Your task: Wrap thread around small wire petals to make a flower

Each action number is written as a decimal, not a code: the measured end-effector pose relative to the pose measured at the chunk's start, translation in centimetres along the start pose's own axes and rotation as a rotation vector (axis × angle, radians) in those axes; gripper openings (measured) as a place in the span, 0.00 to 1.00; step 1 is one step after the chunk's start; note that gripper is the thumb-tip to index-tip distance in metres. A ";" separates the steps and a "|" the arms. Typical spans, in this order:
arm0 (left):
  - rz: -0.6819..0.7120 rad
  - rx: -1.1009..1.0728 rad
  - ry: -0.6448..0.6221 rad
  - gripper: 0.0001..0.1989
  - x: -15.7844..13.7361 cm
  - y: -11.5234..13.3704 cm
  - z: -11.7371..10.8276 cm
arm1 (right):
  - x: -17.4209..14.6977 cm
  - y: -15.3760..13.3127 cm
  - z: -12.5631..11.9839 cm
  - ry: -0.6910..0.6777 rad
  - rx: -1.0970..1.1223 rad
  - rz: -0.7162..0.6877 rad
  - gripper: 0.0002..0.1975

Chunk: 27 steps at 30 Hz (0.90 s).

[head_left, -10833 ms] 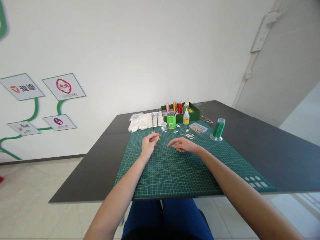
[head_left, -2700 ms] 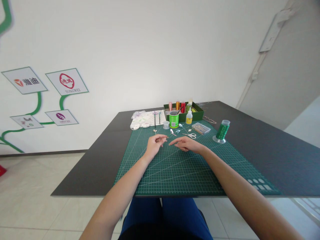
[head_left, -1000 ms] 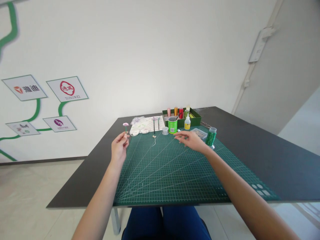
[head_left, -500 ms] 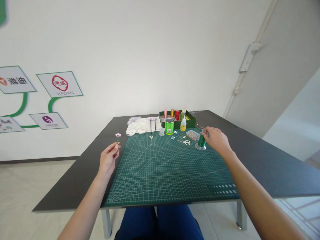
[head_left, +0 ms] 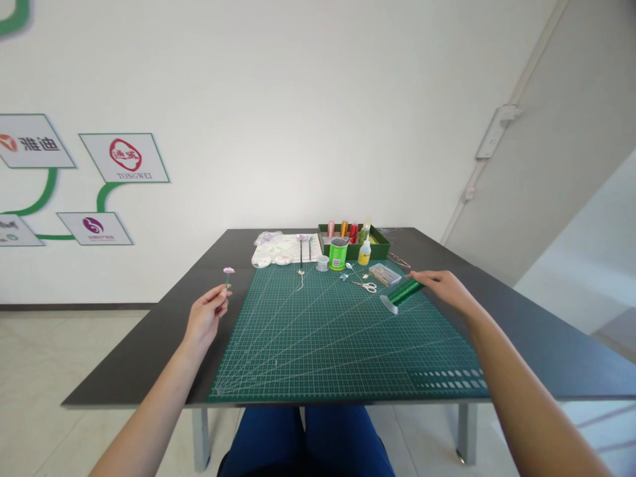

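A pink flower [head_left: 228,270] and a green spool [head_left: 406,291], both held

In the head view, I see the left hand [head_left: 206,315] out past the left edge of the green mat [head_left: 318,351]. Its fingers are pinched on the thin stem [head_left: 228,280], and the pink flower points up over the dark surface [head_left: 124,364]. It looks very light and easy to crush, so the stem is a good spot to hold.

The right hand [head_left: 444,288] has its fingers closed on the narrow end of the green spool. The spool leans, with its wide foot [head_left: 389,305] down near the mat; I can't tell if they touch. It looks light and stiff. The shiny thread may be slippery, so the bare end seems best to grip. Just beside it are 1 pair of scissors [head_left: 368,287] and 1 clear box [head_left: 385,274].
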State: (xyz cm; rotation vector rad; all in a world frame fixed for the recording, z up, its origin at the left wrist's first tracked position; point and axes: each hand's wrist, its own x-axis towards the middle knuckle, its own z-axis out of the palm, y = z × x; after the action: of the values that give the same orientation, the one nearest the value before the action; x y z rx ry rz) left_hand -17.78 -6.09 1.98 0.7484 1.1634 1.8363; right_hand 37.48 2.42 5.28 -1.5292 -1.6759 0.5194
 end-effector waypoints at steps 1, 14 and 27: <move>-0.015 0.005 0.003 0.18 0.0 0.1 -0.3 | -0.4 0.1 -0.1 -0.004 0.122 0.031 0.22; -0.039 0.017 0.071 0.15 -1.0 1.7 -4.0 | -2.8 1.1 1.6 0.447 0.744 0.250 0.17; 0.022 0.011 0.157 0.12 -0.7 4.2 -7.2 | -4.4 1.9 -1.1 0.362 0.361 0.115 0.13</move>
State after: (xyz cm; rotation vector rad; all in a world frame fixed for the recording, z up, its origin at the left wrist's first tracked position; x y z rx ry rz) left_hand -24.61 -10.78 2.93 0.6347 1.2700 1.9364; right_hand 39.37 -1.71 3.29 -1.3606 -1.1539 0.5354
